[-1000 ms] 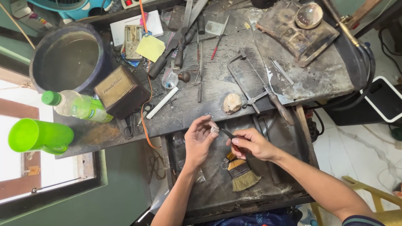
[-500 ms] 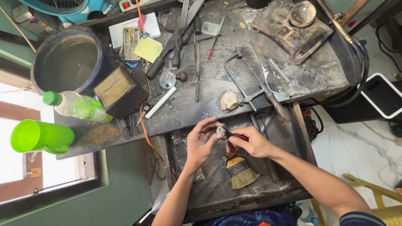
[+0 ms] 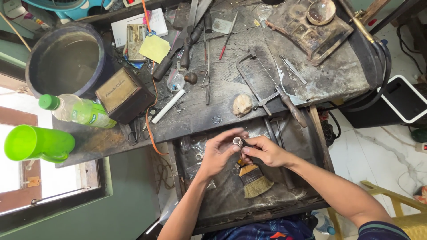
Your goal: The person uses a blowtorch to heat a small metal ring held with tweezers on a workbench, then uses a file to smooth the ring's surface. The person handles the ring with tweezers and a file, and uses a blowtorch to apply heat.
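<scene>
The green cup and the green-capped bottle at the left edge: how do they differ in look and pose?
The green cup is solid bright green and opaque; the bottle is clear plastic with a green cap and label. The cup appears wider than the bottle. The cup rests at the bench's outer edge, while the bottle lies against the brown box. Both lie on their sides, away from the hands.

two hands [image 3: 220, 153], one brush [image 3: 254, 179], one bottle [image 3: 78, 110]

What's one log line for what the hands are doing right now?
left hand: pinches small ring | right hand: thin tool at ring | below: brush in open drawer
</scene>
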